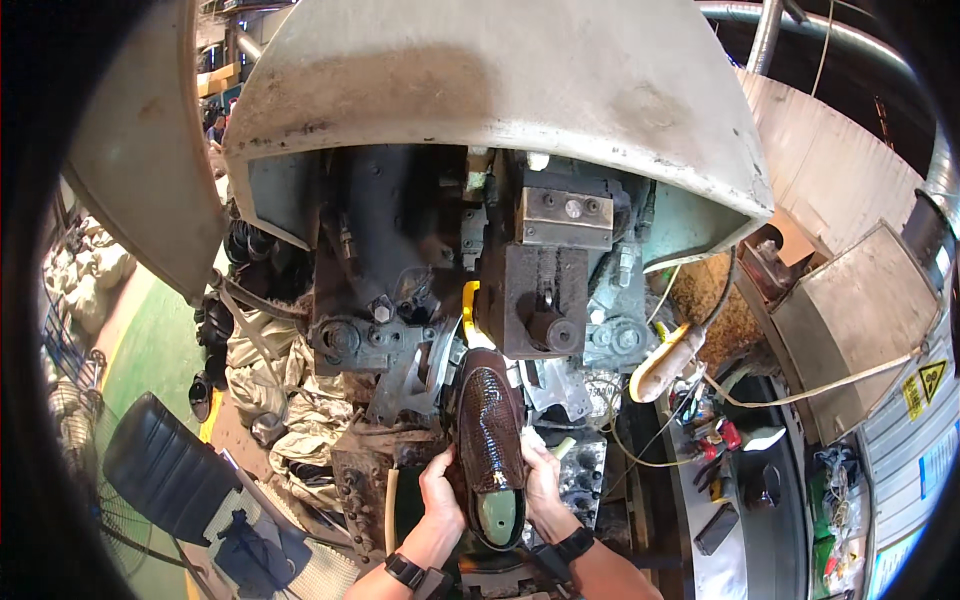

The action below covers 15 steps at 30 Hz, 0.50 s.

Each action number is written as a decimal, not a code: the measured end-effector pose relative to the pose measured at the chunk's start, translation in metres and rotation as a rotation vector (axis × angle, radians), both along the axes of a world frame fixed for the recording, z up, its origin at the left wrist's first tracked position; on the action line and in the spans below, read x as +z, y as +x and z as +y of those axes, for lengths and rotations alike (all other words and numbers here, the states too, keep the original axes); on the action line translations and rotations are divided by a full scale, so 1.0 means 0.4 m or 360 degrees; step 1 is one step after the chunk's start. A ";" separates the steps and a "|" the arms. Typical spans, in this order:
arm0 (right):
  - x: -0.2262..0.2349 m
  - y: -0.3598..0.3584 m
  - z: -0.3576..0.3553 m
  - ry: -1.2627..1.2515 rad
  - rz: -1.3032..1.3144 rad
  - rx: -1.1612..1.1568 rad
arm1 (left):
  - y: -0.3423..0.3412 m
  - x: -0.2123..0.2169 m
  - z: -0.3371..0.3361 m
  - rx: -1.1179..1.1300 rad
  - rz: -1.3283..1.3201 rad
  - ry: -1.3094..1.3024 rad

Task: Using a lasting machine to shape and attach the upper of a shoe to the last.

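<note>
Shoe (pixel 490 415) in dark brown scaly leather, on a green last (pixel 497 517), is near the centre, its toe end up against the machine (pixel 545 285) and its heel end toward the person.

At far left, pale sacks (pixel 95 260) lie beyond a green floor (pixel 150 345). Nearer stands a black chair (pixel 165 455), with blue cloth (pixel 255 555) beside it. Next come crumpled covers (pixel 265 375), then the machine under its big pale hood (pixel 500 70).

The left hand (pixel 443 490) is closed against the shoe's left side; its fingertips are hidden. A yellow strip (pixel 470 305) stands just beyond the toe. The right hand (pixel 541 482) presses the right side, so the shoe is clasped between both palms. Each wrist wears a dark band.

Farther right, a pale handle (pixel 665 365) hangs on a dark cord. Beyond it are a red tool (pixel 722 437), a black slab (pixel 716 530), a metal box (pixel 850 300) and a yellow sign (pixel 926 385).
</note>
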State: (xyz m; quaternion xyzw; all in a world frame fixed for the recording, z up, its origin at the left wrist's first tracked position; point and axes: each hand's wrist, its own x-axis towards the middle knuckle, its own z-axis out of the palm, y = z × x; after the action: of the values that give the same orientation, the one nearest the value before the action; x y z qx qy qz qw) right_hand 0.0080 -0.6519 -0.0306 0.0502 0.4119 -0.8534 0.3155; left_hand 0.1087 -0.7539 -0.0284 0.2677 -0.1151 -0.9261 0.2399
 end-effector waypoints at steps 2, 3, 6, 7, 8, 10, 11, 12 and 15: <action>-0.022 -0.009 -0.005 0.0008 -0.0006 -0.0063 | -0.005 -0.012 -0.002 0.0022 -0.0005 -0.0026; -0.019 -0.007 -0.006 0.0003 -0.0009 -0.0058 | -0.003 -0.021 -0.006 0.0037 -0.0015 -0.0032; -0.006 -0.009 -0.006 -0.0064 0.0013 0.0060 | -0.007 -0.025 -0.010 0.0048 -0.0033 -0.0041; -0.006 -0.011 -0.007 -0.0091 0.0039 0.0077 | -0.011 -0.024 -0.011 0.0051 -0.0029 -0.0046; -0.004 -0.011 -0.007 -0.0116 0.0064 0.0096 | -0.012 -0.028 -0.011 0.0045 -0.0038 -0.0044; 0.048 0.006 -0.020 -0.0143 -0.0014 0.0069 | -0.006 -0.038 -0.016 0.0020 -0.0027 0.0010; 0.070 0.012 -0.021 -0.0170 -0.0078 0.0035 | -0.007 -0.027 -0.013 0.0008 -0.0033 0.0013; 0.078 0.015 -0.021 -0.0167 -0.0082 0.0024 | -0.006 -0.014 -0.009 0.0005 -0.0017 0.0013; 0.092 0.021 -0.016 -0.0184 -0.0112 0.0020 | 0.003 0.022 -0.003 -0.0034 0.0005 -0.0015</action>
State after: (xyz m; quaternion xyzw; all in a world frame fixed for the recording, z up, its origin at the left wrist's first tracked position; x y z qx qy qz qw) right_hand 0.0162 -0.6584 0.0062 0.0593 0.3510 -0.8714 0.3376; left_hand 0.1100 -0.7553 -0.0195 0.2639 -0.1220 -0.9284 0.2315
